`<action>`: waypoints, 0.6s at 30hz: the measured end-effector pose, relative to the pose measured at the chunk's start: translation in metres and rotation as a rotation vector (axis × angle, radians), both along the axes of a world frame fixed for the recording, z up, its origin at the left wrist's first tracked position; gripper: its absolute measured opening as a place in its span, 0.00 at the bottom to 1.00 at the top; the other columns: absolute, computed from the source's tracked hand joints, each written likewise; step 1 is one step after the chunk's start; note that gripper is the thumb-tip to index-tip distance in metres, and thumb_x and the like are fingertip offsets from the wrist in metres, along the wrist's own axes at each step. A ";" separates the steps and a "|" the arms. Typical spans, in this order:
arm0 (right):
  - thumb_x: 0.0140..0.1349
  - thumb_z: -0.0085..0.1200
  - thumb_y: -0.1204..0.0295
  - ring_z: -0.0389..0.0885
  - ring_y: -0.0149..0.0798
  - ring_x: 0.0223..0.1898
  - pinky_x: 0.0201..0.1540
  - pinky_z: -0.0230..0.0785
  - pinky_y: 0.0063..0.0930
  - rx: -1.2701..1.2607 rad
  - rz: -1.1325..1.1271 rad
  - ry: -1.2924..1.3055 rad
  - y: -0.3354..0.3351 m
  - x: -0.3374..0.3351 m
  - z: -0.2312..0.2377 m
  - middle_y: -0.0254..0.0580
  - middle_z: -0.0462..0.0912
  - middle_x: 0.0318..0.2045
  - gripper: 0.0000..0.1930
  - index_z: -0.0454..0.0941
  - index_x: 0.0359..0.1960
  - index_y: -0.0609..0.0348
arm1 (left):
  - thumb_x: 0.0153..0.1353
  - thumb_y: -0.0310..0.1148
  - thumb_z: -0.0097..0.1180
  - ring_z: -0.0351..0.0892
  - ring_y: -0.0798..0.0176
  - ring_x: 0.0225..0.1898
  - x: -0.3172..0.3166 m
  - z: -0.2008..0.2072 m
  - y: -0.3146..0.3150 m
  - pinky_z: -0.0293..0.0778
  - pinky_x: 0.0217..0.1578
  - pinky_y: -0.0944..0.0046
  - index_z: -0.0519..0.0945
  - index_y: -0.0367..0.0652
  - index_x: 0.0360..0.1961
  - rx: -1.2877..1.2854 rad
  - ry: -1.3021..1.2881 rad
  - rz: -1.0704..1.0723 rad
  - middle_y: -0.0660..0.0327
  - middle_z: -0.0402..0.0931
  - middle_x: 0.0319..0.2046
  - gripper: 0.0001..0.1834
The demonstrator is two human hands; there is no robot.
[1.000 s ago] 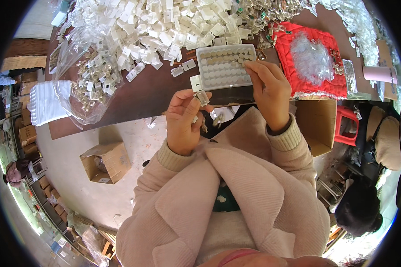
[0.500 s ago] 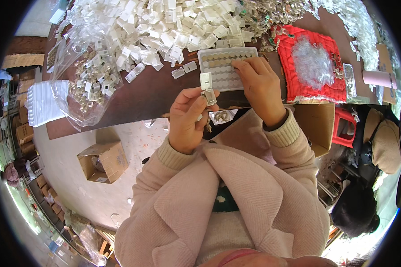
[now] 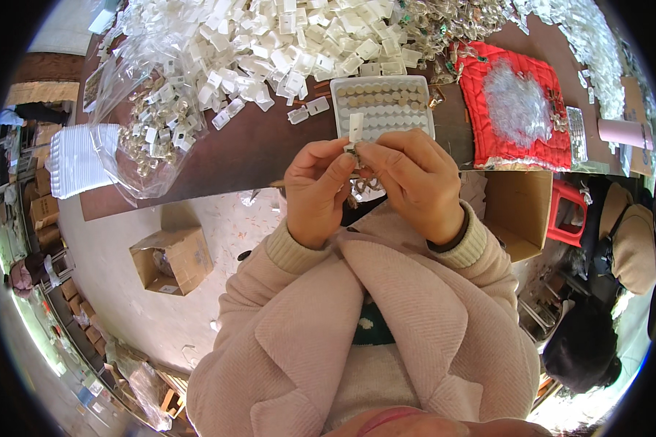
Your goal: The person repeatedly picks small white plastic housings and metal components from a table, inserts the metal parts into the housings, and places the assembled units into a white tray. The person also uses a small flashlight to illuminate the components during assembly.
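Far left: a white ribbed stack (image 3: pixel 85 162), beside a clear bag (image 3: pixel 160 130) of small parts. Upper centre: a heap of white plastic cases (image 3: pixel 299 47). Frame centre: left hand (image 3: pixel 319 191) pinches a small white case (image 3: pixel 356 128), lid upright. Immediately above: tray (image 3: pixel 379 79) with rows of discs (image 3: pixel 381 111). Right hand (image 3: pixel 413 182): fingertips narrowed at the case; what they grip cannot be determined. Upper right: red cloth (image 3: pixel 477 120).

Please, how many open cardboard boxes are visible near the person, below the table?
2: a small box on the floor, left, and a larger box beside the red stool, right. More may be hidden.
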State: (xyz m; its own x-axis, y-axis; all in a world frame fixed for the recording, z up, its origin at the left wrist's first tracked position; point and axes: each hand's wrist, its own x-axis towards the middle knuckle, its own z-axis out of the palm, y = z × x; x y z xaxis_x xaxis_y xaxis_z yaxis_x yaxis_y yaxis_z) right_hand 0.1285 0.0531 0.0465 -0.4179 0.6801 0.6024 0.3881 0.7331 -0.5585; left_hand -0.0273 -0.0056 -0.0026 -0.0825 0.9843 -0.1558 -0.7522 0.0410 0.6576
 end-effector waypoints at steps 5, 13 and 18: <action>0.47 0.60 0.78 0.83 0.42 0.34 0.36 0.76 0.31 0.070 -0.023 0.041 0.002 0.000 -0.003 0.40 0.84 0.36 0.16 0.83 0.41 0.59 | 0.68 0.26 0.60 0.83 0.69 0.32 0.002 0.004 -0.002 0.59 0.16 0.79 0.79 0.37 0.50 -0.083 -0.079 -0.025 0.58 0.83 0.39 0.11; 0.47 0.58 0.77 0.84 0.43 0.42 0.44 0.77 0.34 0.169 0.040 -0.096 -0.003 -0.016 -0.011 0.41 0.86 0.42 0.20 0.82 0.46 0.61 | 0.68 0.26 0.59 0.83 0.69 0.33 -0.005 0.000 -0.001 0.59 0.16 0.79 0.78 0.39 0.48 -0.090 -0.049 0.049 0.56 0.84 0.39 0.09; 0.57 0.57 0.79 0.78 0.46 0.31 0.35 0.72 0.39 -0.004 -0.207 -0.091 0.027 -0.022 -0.024 0.39 0.80 0.32 0.12 0.83 0.43 0.57 | 0.69 0.25 0.58 0.84 0.67 0.33 -0.012 -0.006 0.000 0.59 0.15 0.78 0.78 0.40 0.49 -0.125 -0.074 0.086 0.51 0.84 0.42 0.09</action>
